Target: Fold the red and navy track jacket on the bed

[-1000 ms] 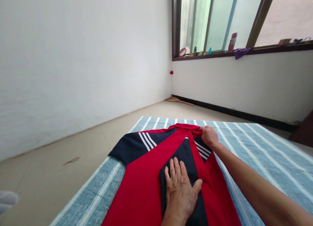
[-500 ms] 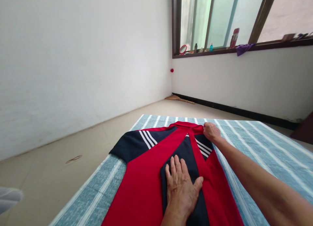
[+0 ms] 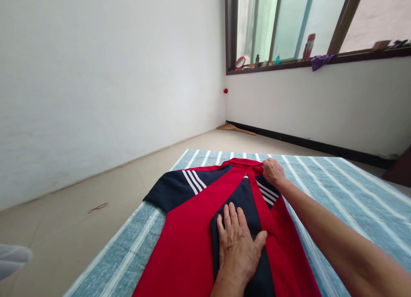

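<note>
A red and navy shirt [image 3: 188, 245] with white shoulder stripes lies spread on the bed, its collar at the far end. One navy sleeve sticks out to the left; the other is folded inward over the shirt's middle. Flat on that folded sleeve rests my left hand [image 3: 239, 245], fingers stretched out. At the far right shoulder, beside the collar, my right hand [image 3: 272, 170] has its fingers closed on the shirt's edge. The fingertips there are partly hidden by the hand itself. The shirt's lower end runs out of view.
Under the shirt is a bed with a blue and white striped sheet [image 3: 324, 190]. A broom [image 3: 236, 129] lies on the floor in the corner. A loose cord loop [image 3: 98, 208] is on the floor at left. Bottles and a purple cloth [image 3: 322, 61] sit on the windowsill.
My right hand has shifted slightly left along the shirt's shoulder edge, toward the collar. My left hand has stayed flat in the same place.
</note>
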`<action>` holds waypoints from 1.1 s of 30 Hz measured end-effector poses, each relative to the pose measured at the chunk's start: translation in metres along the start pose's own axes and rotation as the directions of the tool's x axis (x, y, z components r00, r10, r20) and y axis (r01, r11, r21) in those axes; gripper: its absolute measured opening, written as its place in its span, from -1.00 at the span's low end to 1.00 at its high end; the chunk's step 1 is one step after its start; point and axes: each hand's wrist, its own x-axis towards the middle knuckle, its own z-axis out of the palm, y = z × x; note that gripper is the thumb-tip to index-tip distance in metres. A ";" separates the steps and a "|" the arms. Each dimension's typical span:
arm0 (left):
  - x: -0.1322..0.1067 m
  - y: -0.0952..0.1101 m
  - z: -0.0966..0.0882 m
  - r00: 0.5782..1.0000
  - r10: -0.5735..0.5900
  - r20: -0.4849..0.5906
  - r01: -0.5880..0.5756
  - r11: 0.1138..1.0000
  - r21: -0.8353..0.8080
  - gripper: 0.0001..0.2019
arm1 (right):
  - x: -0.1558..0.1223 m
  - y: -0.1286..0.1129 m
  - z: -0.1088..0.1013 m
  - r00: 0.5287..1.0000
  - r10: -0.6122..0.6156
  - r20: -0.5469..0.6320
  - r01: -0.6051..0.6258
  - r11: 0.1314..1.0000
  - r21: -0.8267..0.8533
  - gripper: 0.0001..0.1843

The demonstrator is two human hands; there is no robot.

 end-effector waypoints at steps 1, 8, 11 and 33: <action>0.000 0.000 0.001 1.000 0.002 -0.006 -0.002 1.000 0.001 -0.23 | 0.000 0.001 0.001 1.000 0.008 -0.002 -0.008 1.000 0.001 -0.74; 0.000 0.000 0.000 1.000 -0.006 -0.010 0.006 1.000 -0.028 -0.19 | -0.005 0.004 0.000 0.999 0.018 -0.050 -0.017 1.000 0.017 -0.74; 0.000 0.001 -0.001 1.000 -0.004 -0.005 0.003 0.999 -0.034 -0.18 | -0.010 0.005 -0.003 0.997 -0.052 -0.065 0.054 0.998 0.028 -0.74; 0.000 0.000 0.003 1.000 0.005 -0.015 -0.006 1.000 -0.022 -0.20 | 0.000 0.004 -0.006 0.958 -0.282 0.056 0.287 0.952 -0.104 -0.75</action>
